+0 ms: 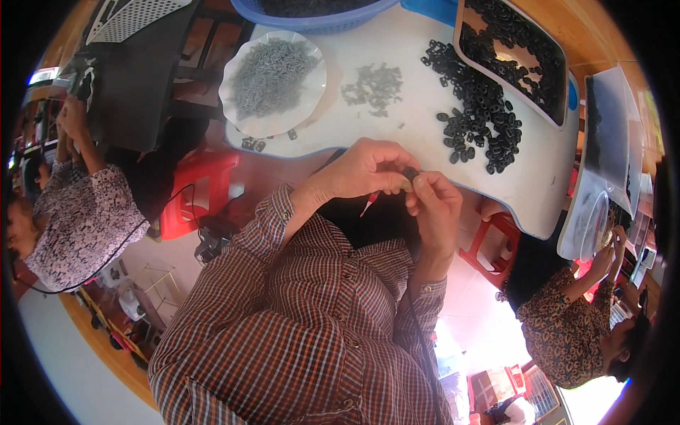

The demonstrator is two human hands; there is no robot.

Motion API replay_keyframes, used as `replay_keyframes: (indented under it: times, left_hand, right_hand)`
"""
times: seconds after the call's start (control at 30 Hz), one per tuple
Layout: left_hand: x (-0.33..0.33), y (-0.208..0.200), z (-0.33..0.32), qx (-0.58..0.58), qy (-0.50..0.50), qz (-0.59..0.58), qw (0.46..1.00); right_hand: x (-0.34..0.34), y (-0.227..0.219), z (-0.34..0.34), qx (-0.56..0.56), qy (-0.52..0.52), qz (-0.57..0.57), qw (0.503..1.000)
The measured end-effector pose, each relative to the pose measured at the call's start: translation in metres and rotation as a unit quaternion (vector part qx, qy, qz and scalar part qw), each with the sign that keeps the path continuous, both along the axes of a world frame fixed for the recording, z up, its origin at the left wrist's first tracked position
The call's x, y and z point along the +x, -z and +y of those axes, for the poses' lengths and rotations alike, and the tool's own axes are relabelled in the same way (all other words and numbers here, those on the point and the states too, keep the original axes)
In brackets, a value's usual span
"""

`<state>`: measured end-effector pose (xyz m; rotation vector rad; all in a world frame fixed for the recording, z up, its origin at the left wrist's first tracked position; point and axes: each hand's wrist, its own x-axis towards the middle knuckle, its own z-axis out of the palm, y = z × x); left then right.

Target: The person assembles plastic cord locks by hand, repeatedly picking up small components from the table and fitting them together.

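Observation:
My left hand [365, 170] and my right hand [433, 205] meet just below the white table's [425, 138] near edge. Together they pinch one small black ring-shaped part [410, 173] between the fingertips. Both forearms wear checked brown-and-white sleeves. On the table beyond my hands lies a loose heap of the same black parts [482, 117], and to its left a small scatter of grey metal pieces [373, 86]. A white plate [241, 106] filled with grey metal pieces sits at the table's left end.
A tray [563, 85] with more black parts stands at the far right of the table, and a blue basket [312, 21] at the top. Two other people sit nearby, left [78, 212] and lower right [567, 326]. Red stools [195, 188] stand under the table.

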<state>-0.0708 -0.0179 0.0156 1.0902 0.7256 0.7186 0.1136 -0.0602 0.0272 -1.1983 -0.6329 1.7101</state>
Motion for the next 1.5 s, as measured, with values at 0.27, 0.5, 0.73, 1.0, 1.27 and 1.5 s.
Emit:
replay_keyframes:
  times: [0.27, 0.5, 0.73, 1.0, 1.27, 1.5]
  left_hand:
    - [0.0, 0.001, -0.001, -0.002, -0.001, -0.005, 1.0]
    - [0.0, -0.003, 0.0, 0.011, -0.008, 0.004, 1.0]
    - [-0.003, -0.008, 0.0, -0.006, -0.006, 0.007, 1.0]
    - [-0.003, -0.008, 0.0, 0.012, -0.017, 0.009, 1.0]
    - [-0.008, -0.011, 0.0, -0.028, 0.023, -0.016, 0.999]
    - [-0.008, -0.016, -0.002, -0.042, 0.019, -0.002, 0.999]
  right_hand:
    - [-0.001, 0.006, 0.0, -0.002, -0.012, 0.018, 1.0]
    - [-0.003, 0.009, -0.001, -0.004, 0.004, 0.054, 0.999]
    - [-0.004, 0.007, -0.001, -0.004, 0.007, 0.054, 0.999]
    - [-0.006, 0.009, -0.002, 0.001, 0.013, 0.067, 0.998]
    - [0.002, 0.019, -0.005, -0.007, -0.025, 0.086, 0.996]
    - [0.002, 0.017, 0.0, -0.013, -0.049, 0.124, 0.991]
